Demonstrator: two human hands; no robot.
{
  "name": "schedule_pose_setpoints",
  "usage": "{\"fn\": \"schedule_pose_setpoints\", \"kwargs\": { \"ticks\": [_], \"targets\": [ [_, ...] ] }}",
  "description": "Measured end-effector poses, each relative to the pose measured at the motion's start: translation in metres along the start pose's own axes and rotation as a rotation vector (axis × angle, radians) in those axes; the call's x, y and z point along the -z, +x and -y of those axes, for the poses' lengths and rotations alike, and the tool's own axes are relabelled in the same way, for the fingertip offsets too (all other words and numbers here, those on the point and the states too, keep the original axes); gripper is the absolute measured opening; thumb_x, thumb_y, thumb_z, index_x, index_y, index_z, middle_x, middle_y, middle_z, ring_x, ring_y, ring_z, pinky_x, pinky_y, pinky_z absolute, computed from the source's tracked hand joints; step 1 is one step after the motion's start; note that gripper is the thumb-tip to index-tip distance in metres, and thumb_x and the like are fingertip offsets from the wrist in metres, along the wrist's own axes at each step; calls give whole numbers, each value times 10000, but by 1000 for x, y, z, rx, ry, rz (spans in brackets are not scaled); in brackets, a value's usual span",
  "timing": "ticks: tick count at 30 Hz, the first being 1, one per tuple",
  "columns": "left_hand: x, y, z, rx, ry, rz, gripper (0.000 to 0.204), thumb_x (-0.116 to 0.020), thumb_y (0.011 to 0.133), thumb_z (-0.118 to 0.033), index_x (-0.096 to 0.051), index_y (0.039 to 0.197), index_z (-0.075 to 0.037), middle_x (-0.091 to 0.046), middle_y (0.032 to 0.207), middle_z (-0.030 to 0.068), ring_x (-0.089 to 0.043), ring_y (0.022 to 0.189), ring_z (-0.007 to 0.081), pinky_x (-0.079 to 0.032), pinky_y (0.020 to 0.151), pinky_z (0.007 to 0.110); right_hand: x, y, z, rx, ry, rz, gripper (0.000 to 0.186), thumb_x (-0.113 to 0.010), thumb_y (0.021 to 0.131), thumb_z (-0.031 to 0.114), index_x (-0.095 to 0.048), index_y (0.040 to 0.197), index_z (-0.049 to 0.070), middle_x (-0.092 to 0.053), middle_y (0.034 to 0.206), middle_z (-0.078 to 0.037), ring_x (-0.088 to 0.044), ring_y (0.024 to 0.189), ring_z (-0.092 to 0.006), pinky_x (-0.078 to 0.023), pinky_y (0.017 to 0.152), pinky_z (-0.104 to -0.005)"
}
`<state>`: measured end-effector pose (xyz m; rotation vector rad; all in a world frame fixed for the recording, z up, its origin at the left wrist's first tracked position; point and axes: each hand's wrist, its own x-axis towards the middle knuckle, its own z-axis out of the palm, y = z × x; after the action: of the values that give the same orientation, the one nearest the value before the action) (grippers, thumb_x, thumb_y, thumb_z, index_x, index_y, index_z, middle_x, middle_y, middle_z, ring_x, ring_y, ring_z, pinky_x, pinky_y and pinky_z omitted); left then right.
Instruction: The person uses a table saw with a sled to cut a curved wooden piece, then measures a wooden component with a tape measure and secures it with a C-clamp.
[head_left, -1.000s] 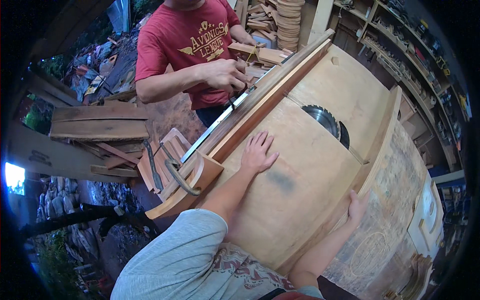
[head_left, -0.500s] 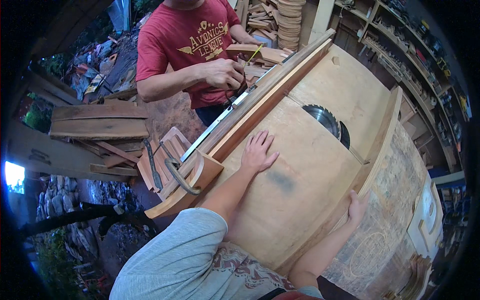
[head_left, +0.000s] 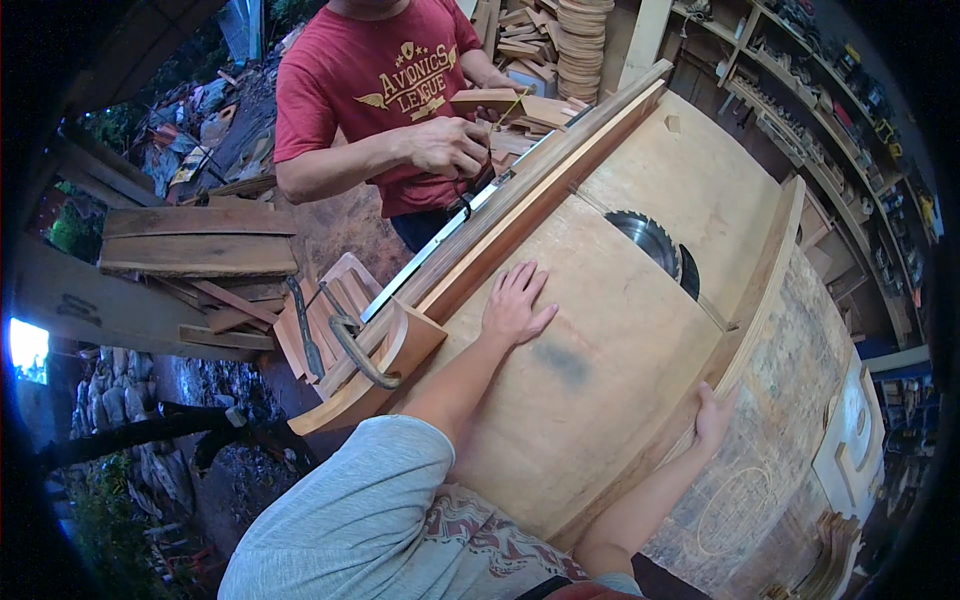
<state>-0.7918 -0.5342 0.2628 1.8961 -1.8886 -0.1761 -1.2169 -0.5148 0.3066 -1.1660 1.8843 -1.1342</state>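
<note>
Head: wooden panel [head_left: 600,400] beneath left grip [head_left: 514,310].

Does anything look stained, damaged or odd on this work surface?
Yes, a dark, blurry smudge on the pale wooden panel, near the left hand. It stands out against the mostly plain wood around it; its cause isn't clear.

Broad pale plywood panel [head_left: 620,400], flat, slotted, dark-smudged

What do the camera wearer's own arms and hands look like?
The left hand and right hand are bare: no gloves, watch or bracelet shows. Both forearms are uncovered. On the left is a loose grey short sleeve; on the right, only a sleeve edge shows.
</note>
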Motion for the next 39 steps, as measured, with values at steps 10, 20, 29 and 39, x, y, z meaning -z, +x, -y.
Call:
{"fn": "schedule_pose_setpoints", "kwargs": {
  "ticks": [10, 20, 29, 39],
  "targets": [
    [2, 0, -1, 4, 7, 17, 684, -656, 888, -495, -535, 1451, -125, -459, 1542, 155, -379, 1461, 314, -260, 1224, 499, 0, -2, 3, -52, -24, -12, 838, -712, 857, 51, -302, 1587, -6, -490, 1506, -215, -517, 1331, -309, -396, 1125, -381],
    [2, 0, -1, 1, 3, 7, 683, -654, 888, -500, -542, 1446, -122, -455, 1544, 157, -374, 1463, 311, -261, 1225, 493, -1, -9, 20, -63, -51, -15, 826, -731, 837, 89, -341, 1554, -37, -463, 1527, -233, -474, 1378, -329, -356, 1161, -390],
    [1, 0, 0, -1, -1, -2, 674, -656, 887, -499, -554, 1428, -111, -459, 1539, 153, -376, 1458, 313, -258, 1228, 491, -2, -7, 15, -14, -24, -11, 804, -702, 846, 31, -340, 1562, -15, -489, 1508, -210, -500, 1352, -312, -378, 1142, -383],
    [0, -1, 0, 1, 4, -9, 670, -658, 887, -500, -555, 1428, -119, -462, 1537, 153, -386, 1453, 318, -268, 1225, 495, -1, -3, 5, -28, 59, -3, 797, -680, 856, -11, -330, 1573, 7, -520, 1477, -196, -540, 1308, -291, -406, 1118, -373]
  ]
}}
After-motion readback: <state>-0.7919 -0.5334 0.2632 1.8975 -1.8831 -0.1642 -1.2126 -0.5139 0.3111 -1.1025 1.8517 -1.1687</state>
